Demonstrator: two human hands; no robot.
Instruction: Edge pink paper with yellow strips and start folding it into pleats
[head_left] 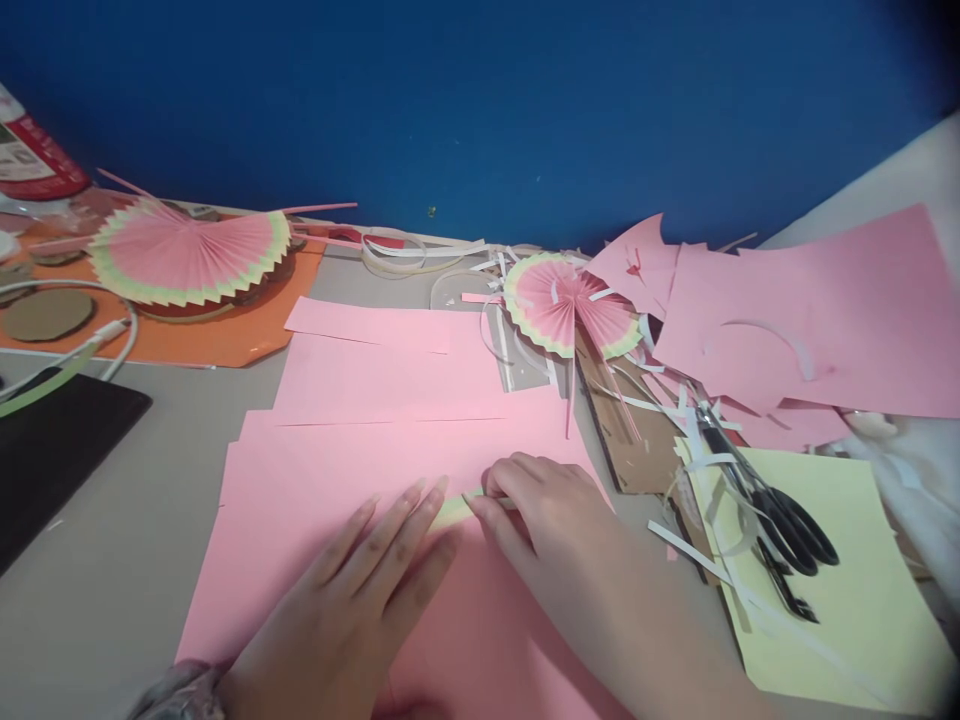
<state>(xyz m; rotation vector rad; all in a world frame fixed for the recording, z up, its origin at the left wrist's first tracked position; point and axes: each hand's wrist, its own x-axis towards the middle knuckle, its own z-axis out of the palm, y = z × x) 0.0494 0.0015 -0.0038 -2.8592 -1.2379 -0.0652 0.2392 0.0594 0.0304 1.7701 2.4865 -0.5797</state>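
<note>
A stack of pink paper sheets [360,440] lies on the grey table in front of me. My left hand [360,590] rests flat on the top sheet, fingers stretched out and pressing it down. My right hand [547,510] is beside it, fingers curled and pinching a thin pale green paper strip [455,507] that lies on the pink sheet between the two hands.
Two pleated pink-and-green paper fans lie at the back, one on the left [187,255], one mid-right [568,302]. Black scissors [780,515] sit on a yellow sheet [862,560] at right. Loose pink sheets [817,310], white paper trimmings, an orange sheet [225,335] and a black pad [52,440] surround them.
</note>
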